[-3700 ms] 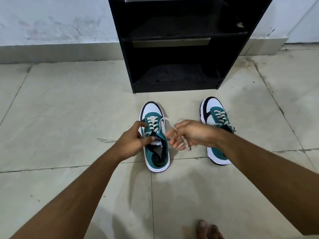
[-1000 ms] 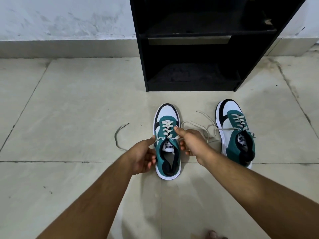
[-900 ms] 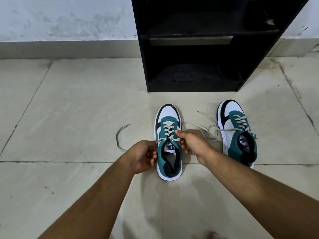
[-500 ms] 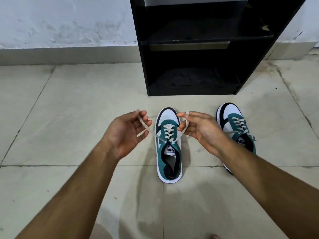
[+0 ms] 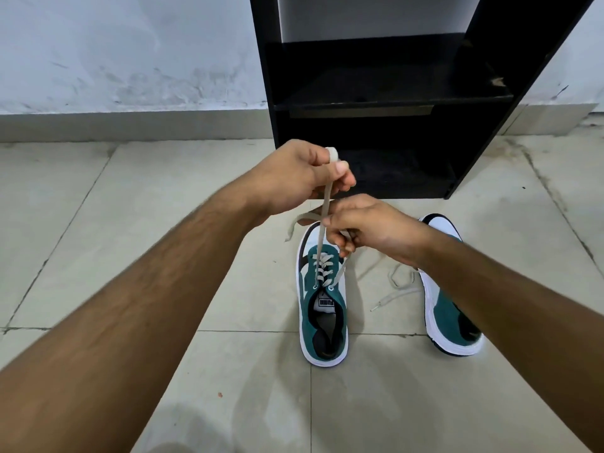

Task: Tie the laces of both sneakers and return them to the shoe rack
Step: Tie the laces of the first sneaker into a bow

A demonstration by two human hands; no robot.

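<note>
Head view shows a floor (image 5: 137,223) of pale beige tiles with dark joints, and behind the hands a grey-white wall (image 5: 130,50) with scuff marks and a low skirting. A black shoe rack (image 5: 376,103) stands against this wall, just beyond the hands. The left hand (image 5: 294,174) is raised, with fingers closed in a pinch on one lace (image 5: 323,207), which runs tight down to the eyelets. The right hand (image 5: 369,227) is just below and right of it, with fingers curled around the other lace end. Under both hands the left sneaker (image 5: 322,299), green and white, stands on the floor. Under the right forearm is the right sneaker (image 5: 451,308), with its laces loose.
</note>
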